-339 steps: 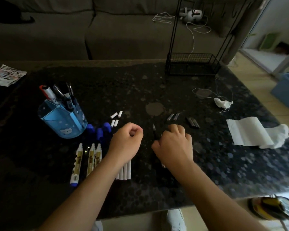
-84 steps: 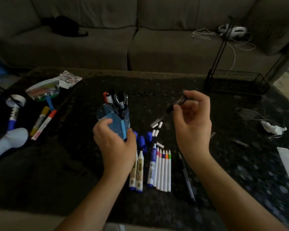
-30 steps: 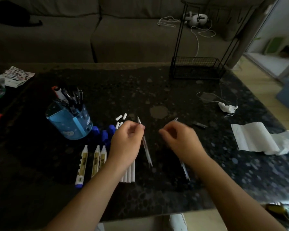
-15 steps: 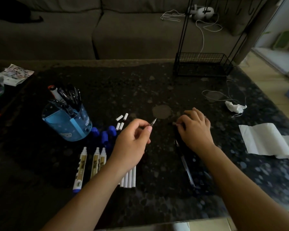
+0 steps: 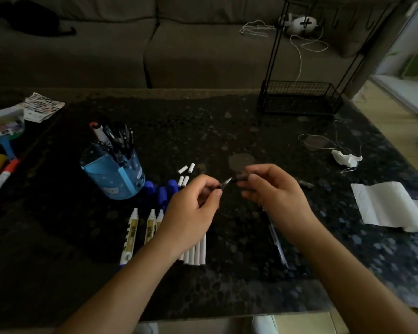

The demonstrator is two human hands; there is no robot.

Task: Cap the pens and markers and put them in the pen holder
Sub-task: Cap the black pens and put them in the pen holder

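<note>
My left hand (image 5: pixel 191 210) grips a dark pen (image 5: pixel 225 183) with its bare tip pointing right. My right hand (image 5: pixel 273 191) pinches a dark cap (image 5: pixel 242 177) just right of that tip, nearly touching it. The blue pen holder (image 5: pixel 112 174) stands at the left with several capped pens in it. In front of it lie three white-and-gold markers (image 5: pixel 130 235) without caps, thin white pens (image 5: pixel 196 251) partly under my left wrist, blue caps (image 5: pixel 163 190) and small white caps (image 5: pixel 185 174). Another dark pen (image 5: pixel 276 242) lies under my right forearm.
A black wire rack (image 5: pixel 299 97) stands at the back right. White tissue (image 5: pixel 386 208), a crumpled wad (image 5: pixel 345 159) and a thin cord lie at the right. More markers (image 5: pixel 0 174) and papers sit at the far left edge. One dark cap (image 5: pixel 305 183) lies right of my hand.
My right hand has lifted a dark cap off the table and brought it up to the pen tip. My left hand keeps the pen, its tip still pointing right.
</note>
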